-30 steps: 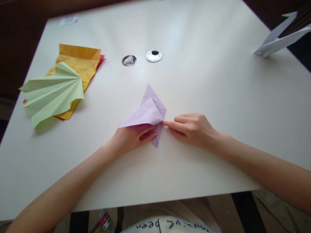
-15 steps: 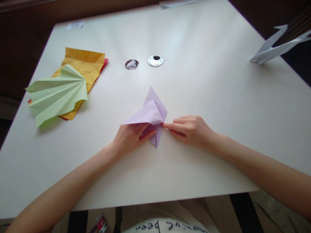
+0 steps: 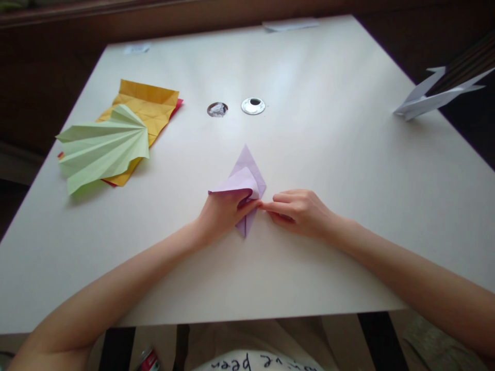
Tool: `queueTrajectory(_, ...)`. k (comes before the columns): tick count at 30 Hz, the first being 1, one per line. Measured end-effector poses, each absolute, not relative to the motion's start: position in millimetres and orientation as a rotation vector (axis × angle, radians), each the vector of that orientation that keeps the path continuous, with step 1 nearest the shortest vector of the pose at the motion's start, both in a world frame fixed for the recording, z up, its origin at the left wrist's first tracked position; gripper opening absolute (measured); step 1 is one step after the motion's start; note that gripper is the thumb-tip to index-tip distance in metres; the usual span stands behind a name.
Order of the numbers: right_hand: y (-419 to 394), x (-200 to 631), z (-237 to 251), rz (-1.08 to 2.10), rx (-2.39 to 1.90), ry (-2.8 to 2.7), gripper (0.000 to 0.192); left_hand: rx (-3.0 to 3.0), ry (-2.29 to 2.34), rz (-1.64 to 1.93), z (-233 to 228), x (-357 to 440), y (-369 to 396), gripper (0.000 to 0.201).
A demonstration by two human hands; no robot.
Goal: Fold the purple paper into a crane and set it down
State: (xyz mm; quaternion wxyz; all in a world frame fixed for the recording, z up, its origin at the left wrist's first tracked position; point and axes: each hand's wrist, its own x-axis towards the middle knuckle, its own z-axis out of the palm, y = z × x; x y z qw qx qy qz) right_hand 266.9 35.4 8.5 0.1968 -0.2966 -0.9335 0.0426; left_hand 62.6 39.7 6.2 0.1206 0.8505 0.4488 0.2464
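Presently, the index finger (image 3: 275, 207) of your right hand (image 3: 301, 206) is stretched out and its tip meets the right edge of the purple paper (image 3: 245, 175), while its other fingers are loosely bent and appear to hold nothing. The thumb (image 3: 250, 207) of your left hand (image 3: 219, 212) lies across the paper, near to this same fingertip; the other left fingers are under the raised flap (image 3: 237, 181), so I cannot tell if they grip it. The paper lies flat between your two hands, with one point away from you and one toward you. In my judgement, you are at the step of folding or creasing this flap, and the next move calls for keeping the edges aligned and pressing the crease firmly. Now I count outward: one purple paper; to the left, one pleated green sheet (image 3: 106, 147) over one yellow sheet (image 3: 149, 103), with red paper (image 3: 177, 107) under them, of which I cannot tell the number. Beyond your hands are two round fittings, one dark hole (image 3: 217, 110) and one silver ring (image 3: 247, 109). At the right there is one white folded paper (image 3: 427, 105); along the far side of the table (image 3: 328, 273), one white piece (image 3: 292, 24) and one small label (image 3: 137, 49). Below the near edge, one container (image 3: 150, 360) shows partly.
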Motion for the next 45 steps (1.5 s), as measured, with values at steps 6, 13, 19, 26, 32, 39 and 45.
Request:
queueTrajectory(6, 36, 266, 7, 0.096, -0.804, -2.597, 0.024, 2.278, 1.343, 0.775, -2, 66, 46, 0.021)
queueTrajectory(13, 36, 266, 6, 0.081, -0.801, -2.590, 0.024, 2.090, 1.416, 0.802, -3, 69, 43, 0.017)
queueTrajectory(19, 36, 267, 5, 0.097, -0.814, -2.620, 0.025, 2.073, 1.459, 0.767, -8, 71, 43, 0.016)
queueTrajectory(26, 35, 266, 6, 0.101, -0.840, -2.622, 0.027, 2.238, 1.312, 0.736, -7, 54, 34, 0.013)
queueTrajectory(32, 34, 266, 8, 0.033, -0.815, -2.641, 0.028, 2.262, 1.305, 0.763, -8, 46, 31, 0.018)
queueTrajectory(39, 36, 267, 5, -0.081, -0.885, -2.586, 0.028, 2.295, 1.226, 0.724, 0, 51, 35, 0.015)
queueTrajectory(45, 34, 265, 6, 0.078, -1.024, -2.499, 0.028, 2.257, 1.236, 0.773, -1, 51, 33, 0.019)
